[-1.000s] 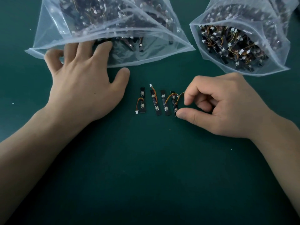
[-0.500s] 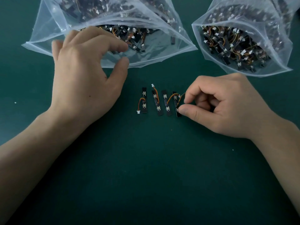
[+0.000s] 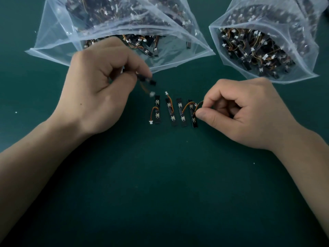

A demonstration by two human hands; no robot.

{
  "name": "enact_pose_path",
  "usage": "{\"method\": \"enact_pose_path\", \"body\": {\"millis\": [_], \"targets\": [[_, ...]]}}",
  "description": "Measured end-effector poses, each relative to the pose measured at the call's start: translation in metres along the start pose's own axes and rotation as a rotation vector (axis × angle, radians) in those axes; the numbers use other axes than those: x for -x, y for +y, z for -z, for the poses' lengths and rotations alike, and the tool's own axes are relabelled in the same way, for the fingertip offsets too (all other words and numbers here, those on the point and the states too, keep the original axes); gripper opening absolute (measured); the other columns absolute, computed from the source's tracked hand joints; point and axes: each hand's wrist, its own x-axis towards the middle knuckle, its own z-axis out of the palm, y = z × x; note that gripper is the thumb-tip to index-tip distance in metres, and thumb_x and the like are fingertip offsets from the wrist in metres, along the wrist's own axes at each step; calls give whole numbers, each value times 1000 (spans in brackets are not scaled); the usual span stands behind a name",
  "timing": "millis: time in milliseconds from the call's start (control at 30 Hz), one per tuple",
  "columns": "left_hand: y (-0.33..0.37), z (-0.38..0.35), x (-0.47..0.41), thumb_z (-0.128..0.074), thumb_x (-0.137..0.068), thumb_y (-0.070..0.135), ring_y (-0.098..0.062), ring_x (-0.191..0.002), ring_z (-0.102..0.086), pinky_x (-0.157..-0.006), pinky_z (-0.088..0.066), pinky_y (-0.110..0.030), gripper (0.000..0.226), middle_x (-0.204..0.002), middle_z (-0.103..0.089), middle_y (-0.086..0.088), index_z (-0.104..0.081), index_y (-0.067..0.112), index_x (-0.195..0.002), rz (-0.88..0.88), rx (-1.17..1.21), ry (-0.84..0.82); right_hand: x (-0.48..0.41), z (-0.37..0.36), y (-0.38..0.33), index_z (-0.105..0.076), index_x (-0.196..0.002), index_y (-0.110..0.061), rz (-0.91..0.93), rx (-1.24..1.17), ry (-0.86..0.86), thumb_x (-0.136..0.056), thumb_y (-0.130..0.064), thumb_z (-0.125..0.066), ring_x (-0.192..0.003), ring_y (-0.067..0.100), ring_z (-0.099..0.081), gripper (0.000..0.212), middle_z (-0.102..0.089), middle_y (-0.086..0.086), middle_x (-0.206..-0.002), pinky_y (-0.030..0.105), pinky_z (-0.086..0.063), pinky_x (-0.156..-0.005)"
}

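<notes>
Just in front of the left bag's [image 3: 53, 43] mouth, my left hand [image 3: 96, 90] pinches a small black circuit strip [image 3: 148, 80] between thumb and curled fingers, with its orange lead and white plug [image 3: 151, 94] dangling. The strip is blurred, so I cannot tell its exact tilt. It hangs just beyond the far end of the leftmost strip [image 3: 157, 109] in the row of four on the tabletop [image 3: 160, 184]. Those four lie side by side, long axes running away from me. The free place is left of that leftmost strip, nearer my left hand, so I judge the held strip must turn parallel to the row and come down there. My right hand [image 3: 245, 111], fingers curled, pinches the wire [image 3: 199, 103] of the rightmost strip [image 3: 193, 120].
</notes>
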Motion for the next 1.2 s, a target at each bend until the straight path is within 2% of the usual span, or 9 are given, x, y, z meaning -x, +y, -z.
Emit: {"method": "enact_pose_path", "body": {"millis": [67, 133, 200, 333, 467, 600, 800, 1000, 1200], "targets": [[3, 4, 0, -51, -77, -8, -18, -78, -58, -73, -43, -27, 30, -80, -62, -6, -73, 12, -75, -20, -3, -34, 0, 0, 0, -71, -85, -20, 2, 1, -1, -94, -35, -75, -57, 14, -55, 18, -57, -9, -59, 14, -36, -55], [4, 10, -2, -46, -70, -5, -19, -68, -54, -64, -39, -29, 27, -70, -57, -7, -66, 10, -60, -62, -16, -80, 0, -1, 0, -71, -85, -20, 3, 1, -3, -94, -35, -75, -57, 13, -55, 18, -57, -10, -60, 14, -36, -55], [3, 15, -3, -44, -67, -3, -22, -63, -52, -60, -38, -32, 24, -64, -55, -6, -61, 8, -53, -135, -67, -176, 0, -1, 0, -71, -85, -21, -1, 1, -4, -94, -35, -75, -56, 12, -54, 18, -57, -11, -60, 14, -36, -55], [-2, 12, -2, -49, -70, 4, -30, -74, -54, -68, -49, -46, 19, -75, -59, -1, -66, 11, -70, -204, -183, -343, 0, 0, 0, -71, -85, -20, -1, -4, -1, -94, -35, -75, -58, 14, -55, 18, -58, -9, -60, 13, -36, -56], [-5, 12, -2, -56, -72, 7, -29, -86, -58, -75, -50, -48, 27, -95, -63, -3, -70, 12, -95, -181, -135, -305, 1, 0, 0, -71, -85, -20, -5, -10, -4, -94, -35, -75, -58, 14, -55, 18, -58, -9, -60, 13, -35, -56], [-6, 19, -4, -55, -68, -2, -24, -80, -56, -72, -44, -37, 26, -84, -60, -4, -70, 7, -88, -224, -110, -262, 1, -1, 1, -71, -85, -21, -2, -12, -5, -94, -36, -75, -58, 14, -56, 18, -58, -10, -61, 14, -36, -55], [-10, 20, -4, -55, -65, 24, -29, -84, -56, -76, -50, -48, 37, -88, -59, 4, -72, 18, -97, -246, -168, -434, 1, 0, 2, -70, -85, -21, 0, -18, 0, -94, -35, -76, -57, 9, -53, 17, -56, -12, -60, 11, -34, -57], [-12, 17, -2, -62, -73, 24, -26, -83, -57, -73, -50, -47, 21, -88, -60, 6, -70, 20, -93, -225, -154, -417, 1, 0, 1, -70, -85, -21, 8, -12, -2, -94, -34, -76, -57, 10, -54, 17, -56, -13, -60, 12, -34, -56], [-12, 17, -2, -71, -78, 29, -28, -95, -59, -82, -51, -51, 19, -103, -61, 4, -70, 21, -95, -237, -153, -414, 1, 0, 1, -71, -85, -20, 6, -14, 3, -94, -34, -76, -56, 9, -53, 17, -56, -11, -59, 12, -33, -55]]}}
